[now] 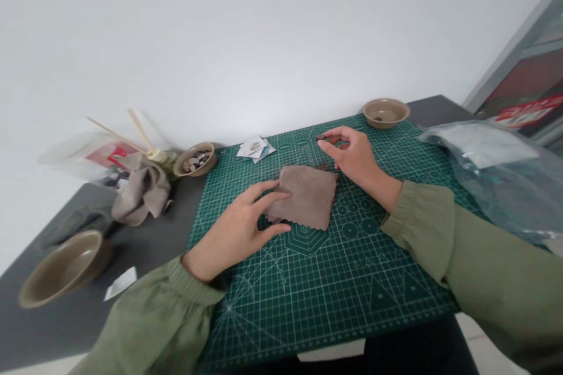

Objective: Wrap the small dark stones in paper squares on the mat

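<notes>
A light fingertip pinch is judged best, with the brown cloth (307,196) steadied flat. The small dark piece (319,136) is pinched at the thumb and forefinger tips of the right hand (353,153), beyond the cloth's far edge. The left hand (241,222) is spread, fingers over the cloth's left side.

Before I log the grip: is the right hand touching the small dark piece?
Touching. The head view shows the right hand with the small dark piece pinched at its thumb and fingertips.
</notes>
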The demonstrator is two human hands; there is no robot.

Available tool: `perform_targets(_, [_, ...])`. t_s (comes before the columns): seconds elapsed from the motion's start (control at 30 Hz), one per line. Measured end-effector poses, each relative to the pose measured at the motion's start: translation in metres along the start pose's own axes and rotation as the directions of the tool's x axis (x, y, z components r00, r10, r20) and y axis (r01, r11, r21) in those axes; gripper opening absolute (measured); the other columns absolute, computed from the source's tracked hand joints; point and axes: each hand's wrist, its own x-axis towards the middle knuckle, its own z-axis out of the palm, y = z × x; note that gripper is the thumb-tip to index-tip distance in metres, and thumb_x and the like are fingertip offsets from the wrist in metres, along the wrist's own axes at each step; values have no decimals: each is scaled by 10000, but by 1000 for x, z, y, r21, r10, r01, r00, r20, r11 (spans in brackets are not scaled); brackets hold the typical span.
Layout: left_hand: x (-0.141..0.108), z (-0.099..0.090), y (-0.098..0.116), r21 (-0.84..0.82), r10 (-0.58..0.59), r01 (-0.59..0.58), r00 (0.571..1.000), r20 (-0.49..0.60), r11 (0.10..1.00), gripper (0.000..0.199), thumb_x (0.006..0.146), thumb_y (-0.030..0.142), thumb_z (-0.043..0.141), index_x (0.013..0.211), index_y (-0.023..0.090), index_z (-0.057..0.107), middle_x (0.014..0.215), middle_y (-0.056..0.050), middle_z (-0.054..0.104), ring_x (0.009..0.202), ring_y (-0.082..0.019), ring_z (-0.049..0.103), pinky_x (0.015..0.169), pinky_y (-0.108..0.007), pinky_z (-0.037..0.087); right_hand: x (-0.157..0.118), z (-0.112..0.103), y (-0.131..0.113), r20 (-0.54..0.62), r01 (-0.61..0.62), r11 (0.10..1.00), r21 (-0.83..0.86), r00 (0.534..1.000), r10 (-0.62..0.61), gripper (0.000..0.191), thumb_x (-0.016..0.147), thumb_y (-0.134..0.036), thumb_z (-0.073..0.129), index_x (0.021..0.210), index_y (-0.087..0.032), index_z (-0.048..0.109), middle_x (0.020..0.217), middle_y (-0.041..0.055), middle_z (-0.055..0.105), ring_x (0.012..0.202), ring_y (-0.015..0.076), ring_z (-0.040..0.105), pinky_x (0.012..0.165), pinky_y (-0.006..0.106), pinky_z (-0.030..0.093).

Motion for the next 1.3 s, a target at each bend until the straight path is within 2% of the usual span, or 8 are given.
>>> perform_targets(0.27, [17, 4, 1, -15, 65, -71, 966, -249, 997, 74, 1037, 305, 674, 1049, 277, 741, 1468, -78, 657, 1403, -332, 607, 1178, -562, 523, 3, 2, 3, 8, 3, 1000, -2, 1000, -3, 297, 909, -448, 793, 1070, -199, 772, 978, 72, 810, 544, 134, 592, 427, 296, 470])
perform_targets(0.43, [29, -27, 24, -345, -234, 78, 868, -438, 935, 151, 1043, 398, 691, 955, 282, 731, 786, 16, 724, 655, -176, 683, 624, -340, 588, 7, 2, 8, -12, -49, 998, 35, 999, 49, 329, 884, -469, 810, 1068, -199, 771, 982, 77, 807, 557, 147, 612, 384, 292, 472])
perform_targets(0.53, [41, -51, 37, -628, -385, 33, 815, -433, 777, 191, 1019, 444, 733, 944, 270, 754, 740, 23, 714, 565, -137, 631, 487, -267, 493, 8, 2, 10, -10, -57, 997, 56, 998, 57, 331, 882, -474, 809, 1060, -198, 766, 938, 72, 796, 514, 133, 581, 383, 298, 466])
perform_targets(0.63, [55, -69, 27, -724, -466, 63, 802, -374, 687, 135, 1025, 413, 722, 1033, 282, 756, 878, 2, 746, 675, -146, 695, 559, -283, 557, 8, 2, 12, -6, -59, 995, 76, 998, 59, 357, 881, -504, 811, 1063, -201, 758, 978, 79, 802, 501, 124, 570, 387, 301, 463])
perform_targets(0.87, [43, -67, -56, -227, -427, 363, 795, -430, 904, 423, 963, 497, 754, 1307, 267, 666, 1189, -118, 768, 995, -306, 759, 873, -556, 620, 6, 1, 8, 16, -14, 1000, 22, 1000, 14, 310, 915, -478, 796, 1049, -200, 767, 1035, 86, 800, 562, 130, 618, 452, 295, 502])
perform_targets(0.97, [10, -56, -51, -81, -323, 315, 884, -337, 946, 316, 936, 484, 782, 1186, 294, 749, 1208, -64, 777, 1115, -337, 732, 1083, -602, 544, 1, 2, -3, 114, 41, 998, 52, 992, -47, 278, 919, -441, 797, 1042, -199, 737, 1034, 75, 807, 593, 139, 677, 526, 304, 559])
perform_targets(1.07, [-25, -44, -31, 62, -62, 66, 995, -73, 996, 414, 974, 501, 739, 1358, 352, 698, 1457, -67, 681, 1345, -359, 650, 1178, -558, 519, -8, 4, -19, 359, 45, 984, 174, 927, -106, 254, 946, -408, 775, 1062, -208, 669, 977, 58, 806, 738, 179, 768, 659, 316, 627])
perform_targets(1.3, [-77, -30, -11, 48, 71, -79, 987, 143, 996, 506, 989, 460, 754, 1477, 393, 641, 1563, -52, 626, 1481, -346, 566, 1226, -544, 521, -31, 11, -50, 747, 324, 941, 95, 602, -283, 152, 1033, -295, 672, 1159, -236, 609, 1135, 68, 800, 1042, 224, 774, 916, 360, 582])
